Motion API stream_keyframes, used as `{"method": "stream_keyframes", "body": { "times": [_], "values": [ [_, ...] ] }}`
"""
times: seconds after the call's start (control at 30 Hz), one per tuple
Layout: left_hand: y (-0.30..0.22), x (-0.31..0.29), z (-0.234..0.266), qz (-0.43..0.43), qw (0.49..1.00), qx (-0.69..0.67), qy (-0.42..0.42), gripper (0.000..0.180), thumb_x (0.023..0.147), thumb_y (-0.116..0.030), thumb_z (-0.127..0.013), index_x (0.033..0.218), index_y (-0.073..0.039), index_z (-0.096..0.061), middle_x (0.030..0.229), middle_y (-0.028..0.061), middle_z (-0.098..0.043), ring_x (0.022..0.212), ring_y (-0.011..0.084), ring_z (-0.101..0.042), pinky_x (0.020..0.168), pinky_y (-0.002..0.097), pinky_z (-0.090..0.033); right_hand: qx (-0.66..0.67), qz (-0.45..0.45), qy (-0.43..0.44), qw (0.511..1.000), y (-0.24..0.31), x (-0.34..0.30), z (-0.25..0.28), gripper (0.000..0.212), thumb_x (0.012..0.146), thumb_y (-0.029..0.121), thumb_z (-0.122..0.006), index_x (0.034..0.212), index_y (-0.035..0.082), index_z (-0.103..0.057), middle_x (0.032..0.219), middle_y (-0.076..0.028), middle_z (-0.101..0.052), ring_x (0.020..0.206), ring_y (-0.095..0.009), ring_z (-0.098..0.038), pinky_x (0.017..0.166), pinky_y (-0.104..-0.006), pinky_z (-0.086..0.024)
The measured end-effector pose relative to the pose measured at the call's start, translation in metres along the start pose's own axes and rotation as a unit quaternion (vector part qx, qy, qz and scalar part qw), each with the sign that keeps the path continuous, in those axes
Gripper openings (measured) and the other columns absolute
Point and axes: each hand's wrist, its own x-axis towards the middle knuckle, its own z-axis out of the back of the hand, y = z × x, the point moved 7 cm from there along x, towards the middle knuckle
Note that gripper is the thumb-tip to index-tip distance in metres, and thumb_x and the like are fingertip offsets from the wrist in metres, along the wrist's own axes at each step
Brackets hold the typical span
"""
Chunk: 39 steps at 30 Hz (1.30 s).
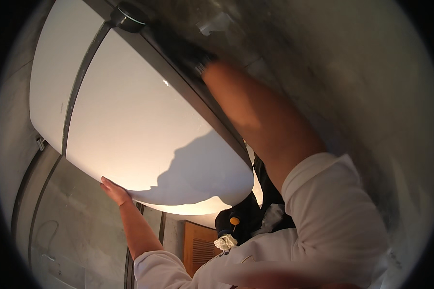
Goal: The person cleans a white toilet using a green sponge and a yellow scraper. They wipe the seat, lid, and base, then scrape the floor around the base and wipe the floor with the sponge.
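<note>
A large white, smooth-fronted body [130,111], split by a dark seam and looking like a two-door refrigerator, fills the left and middle of the view. My left hand [115,191], fingers stretched out, rests against its lower left edge. Along its dark grey side [178,67] reaches my right arm, and a dark, blurred covering like a glove is where my right hand [190,55] is. Shadow and blur hide those fingers. A black round-ended part [128,17] sits at the top end of the seam.
A wooden louvred panel [200,245] shows low in the middle. Near my chest are a black item with an orange round piece [234,221] and a pale crumpled cloth-like thing [225,242]. Grey stone-like wall [371,96] lies right; a glass-like panel [82,216] lies lower left.
</note>
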Motion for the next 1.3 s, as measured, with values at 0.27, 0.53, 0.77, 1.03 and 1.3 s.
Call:
{"method": "stream_keyframes", "body": {
  "times": [0.27,0.53,0.77,1.03,1.3],
  "values": [
    [-0.007,-0.011,-0.004,0.013,1.0,0.01,0.011,0.061,0.091,-0.047,-0.033,0.125,0.004,-0.028,0.123,0.0174,-0.041,0.108,0.0261,-0.044,0.091,0.0358,-0.038,0.116,-0.412,-0.005,0.904,-0.13,-0.265,-0.018,0.046,0.093,0.018,-0.017,0.136,0.002,-0.016,0.141,-0.015,-0.017,0.131,-0.024,-0.015,0.107,-0.0333,-0.012],
    [-0.004,-0.019,-0.005,0.018,1.0,0.002,-0.005,0.058,0.091,-0.047,-0.03,0.125,0.0,-0.029,0.122,0.0157,-0.041,0.109,0.0258,-0.044,0.091,0.0356,-0.038,0.111,-0.198,0.01,0.974,-0.097,-0.072,-0.003,0.044,0.093,0.019,-0.018,0.134,0.002,-0.02,0.136,-0.015,-0.021,0.126,-0.024,-0.019,0.104,-0.033,-0.015],
    [0.009,-0.013,0.001,0.016,1.0,-0.01,0.009,0.057,0.091,-0.047,-0.029,0.123,0.0,-0.03,0.12,0.0152,-0.041,0.107,0.025,-0.044,0.091,0.0359,-0.037,0.102,-0.135,0.029,0.985,-0.097,-0.008,-0.01,0.043,0.093,0.02,-0.019,0.132,0.002,-0.023,0.132,-0.015,-0.025,0.122,-0.023,-0.024,0.102,-0.0327,-0.018],
    [0.015,-0.017,0.004,0.02,1.0,-0.015,-0.008,0.058,0.091,-0.048,-0.028,0.123,0.0,-0.031,0.12,0.015,-0.041,0.108,0.0245,-0.042,0.091,0.0356,-0.036,0.115,-0.392,-0.003,0.913,-0.174,-0.212,-0.013,0.042,0.093,0.021,-0.02,0.13,0.002,-0.026,0.127,-0.015,-0.03,0.118,-0.023,-0.028,0.099,-0.0324,-0.022],
    [0.022,-0.022,0.008,0.028,0.999,-0.017,-0.001,0.058,0.091,-0.05,-0.028,0.125,-0.002,-0.029,0.121,0.0137,-0.039,0.109,0.0236,-0.042,0.092,0.0358,-0.036,0.095,-0.162,-0.001,0.982,-0.125,-0.019,0.015,0.041,0.093,0.022,-0.022,0.128,0.002,-0.03,0.123,-0.015,-0.034,0.113,-0.023,-0.033,0.097,-0.0321,-0.025]
  ]
}}
